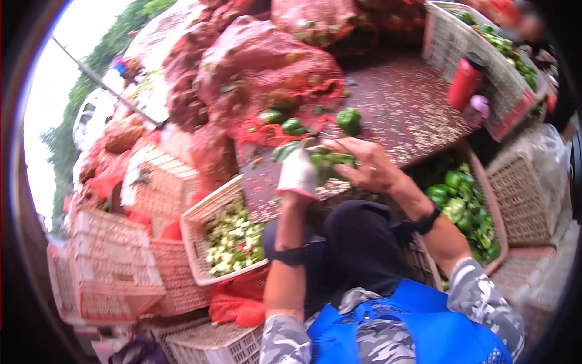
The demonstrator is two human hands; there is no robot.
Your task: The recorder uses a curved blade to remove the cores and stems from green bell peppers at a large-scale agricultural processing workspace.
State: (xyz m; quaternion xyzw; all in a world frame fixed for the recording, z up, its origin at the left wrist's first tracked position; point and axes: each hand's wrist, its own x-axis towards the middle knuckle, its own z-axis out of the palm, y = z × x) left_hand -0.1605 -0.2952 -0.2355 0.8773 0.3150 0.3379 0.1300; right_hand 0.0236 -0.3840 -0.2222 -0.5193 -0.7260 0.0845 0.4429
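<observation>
My left hand point(297, 171), in a white glove with a red cuff, is closed around green pepper over the near edge of the dark red table point(403, 103). Bare and curled, my right hand point(371, 164) meets it from the right, thumb and fingers around a green pepper piece point(339, 159). A thin dark line shows by its fingers; blur hides what that is. Just beyond my hands lie a whole green pepper point(348, 121) and another green pepper point(291, 125), the latter by the mouth of a red mesh sack point(267, 67).
Pale seeds litter the table. Left of my knees stands a crate of pepper cores point(233, 239); to the right, a crate holds green peppers point(464, 203). A red bottle point(465, 82) stands by a white crate point(445, 36) at far right. Stacked crates point(115, 261) fill the left.
</observation>
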